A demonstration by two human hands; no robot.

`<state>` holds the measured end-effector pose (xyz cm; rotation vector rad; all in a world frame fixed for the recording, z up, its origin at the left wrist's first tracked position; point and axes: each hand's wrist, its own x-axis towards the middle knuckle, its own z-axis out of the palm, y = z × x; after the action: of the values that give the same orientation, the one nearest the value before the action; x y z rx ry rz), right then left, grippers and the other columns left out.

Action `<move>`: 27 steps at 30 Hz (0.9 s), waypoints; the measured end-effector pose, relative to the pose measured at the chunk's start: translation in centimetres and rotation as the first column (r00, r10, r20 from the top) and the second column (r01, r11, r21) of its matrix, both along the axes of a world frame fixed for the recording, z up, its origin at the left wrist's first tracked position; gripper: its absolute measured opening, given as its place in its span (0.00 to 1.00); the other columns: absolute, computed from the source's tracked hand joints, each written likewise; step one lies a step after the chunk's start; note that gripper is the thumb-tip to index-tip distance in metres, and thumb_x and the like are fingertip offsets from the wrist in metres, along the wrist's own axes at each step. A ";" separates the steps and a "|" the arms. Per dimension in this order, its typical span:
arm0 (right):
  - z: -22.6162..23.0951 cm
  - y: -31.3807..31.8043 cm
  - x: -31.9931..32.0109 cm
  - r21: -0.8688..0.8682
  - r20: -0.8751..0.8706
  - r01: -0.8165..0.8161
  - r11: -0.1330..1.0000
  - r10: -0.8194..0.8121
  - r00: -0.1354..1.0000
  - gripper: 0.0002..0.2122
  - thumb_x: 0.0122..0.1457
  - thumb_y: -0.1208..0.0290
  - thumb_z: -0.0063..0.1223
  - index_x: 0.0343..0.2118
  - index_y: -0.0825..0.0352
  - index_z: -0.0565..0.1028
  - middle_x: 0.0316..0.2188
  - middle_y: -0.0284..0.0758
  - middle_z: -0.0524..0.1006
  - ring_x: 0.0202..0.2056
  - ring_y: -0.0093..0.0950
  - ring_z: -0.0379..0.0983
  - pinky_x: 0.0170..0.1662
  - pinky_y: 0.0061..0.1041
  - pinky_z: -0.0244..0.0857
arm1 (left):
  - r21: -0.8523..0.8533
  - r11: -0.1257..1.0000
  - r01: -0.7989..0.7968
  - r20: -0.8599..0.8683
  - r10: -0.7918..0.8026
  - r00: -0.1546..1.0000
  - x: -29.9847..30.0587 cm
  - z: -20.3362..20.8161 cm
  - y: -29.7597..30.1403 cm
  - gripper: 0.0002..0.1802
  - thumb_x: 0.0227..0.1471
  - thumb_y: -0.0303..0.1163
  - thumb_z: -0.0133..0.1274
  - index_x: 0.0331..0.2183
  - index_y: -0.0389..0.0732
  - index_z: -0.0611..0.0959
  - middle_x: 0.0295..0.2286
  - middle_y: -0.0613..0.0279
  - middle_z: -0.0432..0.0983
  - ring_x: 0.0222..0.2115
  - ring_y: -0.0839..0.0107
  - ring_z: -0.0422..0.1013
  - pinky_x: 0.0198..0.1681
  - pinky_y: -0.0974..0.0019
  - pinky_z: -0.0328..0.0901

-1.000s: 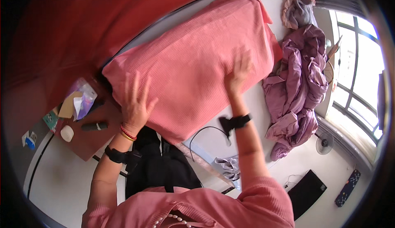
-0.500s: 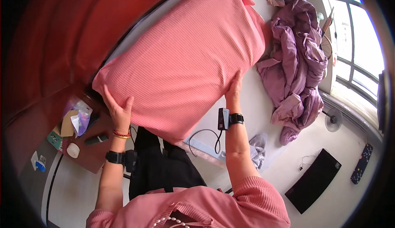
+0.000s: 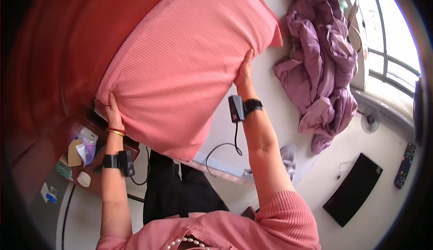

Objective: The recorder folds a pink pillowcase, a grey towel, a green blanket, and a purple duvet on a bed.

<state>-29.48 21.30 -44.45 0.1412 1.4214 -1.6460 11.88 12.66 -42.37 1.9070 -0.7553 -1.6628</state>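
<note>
A big pink pillow (image 3: 180,60) in a ribbed-looking textured cover lies over the bed at a slant, its far left side against the red headboard (image 3: 85,38). My left hand (image 3: 114,114) grips its near left edge, thumb on top and the other fingers tucked out of sight. On the right edge, my right hand (image 3: 245,72) holds the pillow's side, with most of its fingers hidden underneath. Creases run across the cover between my hands. Each wrist carries a black strap with a small box and cable.
A crumpled purple quilt (image 3: 318,65) lies on the pale bed sheet (image 3: 266,96), right of the pillow. A grey cloth (image 3: 288,160) sits by the near bed edge. At left, a small brown table (image 3: 97,178) holds packages and a white lid. A black mat (image 3: 354,189) and a fan (image 3: 370,120) are right.
The pillow has shifted left and away, toward the headboard, and now covers the strip of bed beside it. Both hands moved with it, and my left thumb closed in toward the edge.
</note>
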 end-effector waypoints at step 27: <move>5.2 2.3 3.0 0.738 -0.652 0.043 0.673 0.729 -0.207 0.28 0.47 0.46 0.41 0.53 0.47 0.56 0.57 0.28 0.48 0.58 0.37 0.36 0.52 0.54 0.37 | 0.012 -0.717 0.697 0.906 -0.287 -0.311 -3.8 4.4 12.2 0.31 0.36 0.35 0.54 0.47 0.66 0.67 0.54 0.64 0.43 0.55 0.56 0.38 0.54 0.44 0.40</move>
<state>-26.43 23.63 -39.24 -1.5250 2.6367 -0.3895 8.06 24.88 -37.97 0.0209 -3.3438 -0.3512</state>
